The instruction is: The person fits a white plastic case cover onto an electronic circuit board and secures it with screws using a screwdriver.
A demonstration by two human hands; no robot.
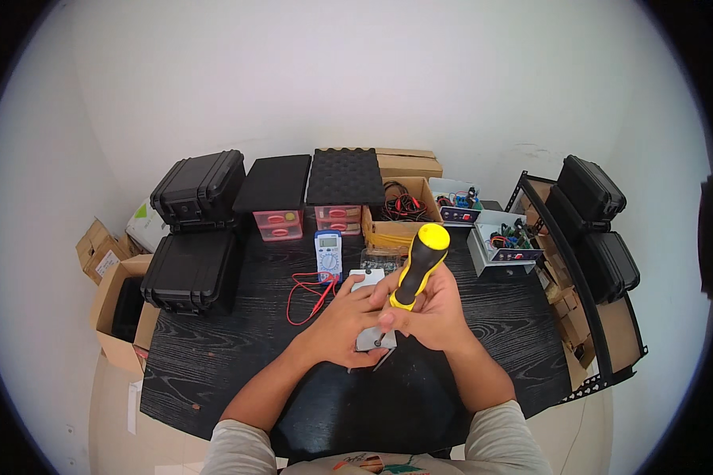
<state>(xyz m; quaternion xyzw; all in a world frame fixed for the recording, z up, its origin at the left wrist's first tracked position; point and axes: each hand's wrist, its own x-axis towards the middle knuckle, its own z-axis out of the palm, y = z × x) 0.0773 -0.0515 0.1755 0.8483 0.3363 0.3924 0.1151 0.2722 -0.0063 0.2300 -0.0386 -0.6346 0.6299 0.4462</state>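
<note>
My right hand (437, 313) is closed around a yellow and black screwdriver (424, 265), handle up and shaft pointing down. The shaft's tip meets a dark round spot, likely a screw, near the close end of a light grey metal piece (369, 340). Across that piece lies my left hand (341, 326), steadying it with the fingers over it and the thumb at its near end. Another dark round spot shows at the far end of the piece. Its middle is hidden under my hands. Just behind my hands is a small clear plastic box (380, 259), partly covered.
A blue and white multimeter (328, 252) with red leads (291, 297) lies left of my hands. Black cases (190, 273) stand at the left. Pink drawer units (278, 225), a cardboard box of cables (400, 228) and white electronics boxes (491, 249) line the back; a black rack (582, 285) is right.
</note>
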